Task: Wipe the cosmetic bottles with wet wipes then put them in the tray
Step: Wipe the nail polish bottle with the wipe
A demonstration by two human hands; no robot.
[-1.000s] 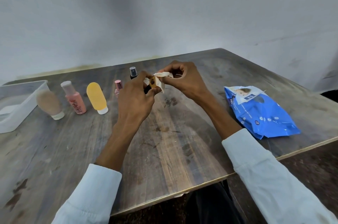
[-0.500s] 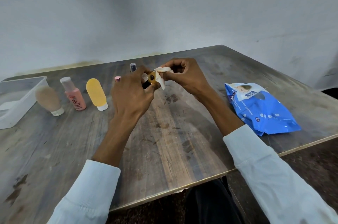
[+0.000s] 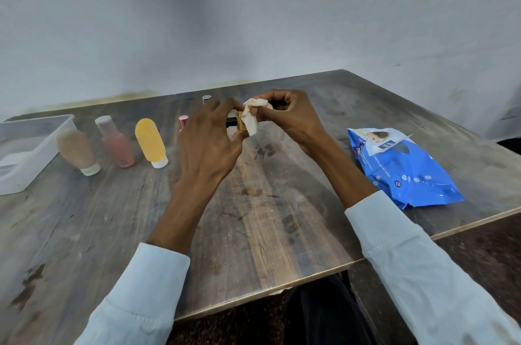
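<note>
Above the middle of the table, my left hand (image 3: 210, 139) pinches a small gold-and-black cosmetic bottle (image 3: 238, 121), most of it hidden by my fingers. A crumpled white wet wipe (image 3: 251, 116) is pressed against the bottle by my right hand (image 3: 284, 116), which grips it. Standing in a row on the left are a beige tube (image 3: 76, 151), a pink bottle (image 3: 115, 141) and a yellow tube (image 3: 150, 142). A small pink cap (image 3: 182, 121) and a dark vial with a silver top (image 3: 206, 98) peek out behind my left hand. The clear tray (image 3: 42, 147) sits at the far left.
A blue pack of wet wipes (image 3: 400, 167) lies on the right side of the wooden table (image 3: 253, 218). The table's front edge runs just beyond my sleeves. A pale wall stands behind the table.
My hands have kept the bottle and wipe between them, shifting slightly; the wipe has turned around the bottle. The view has tilted a little.
</note>
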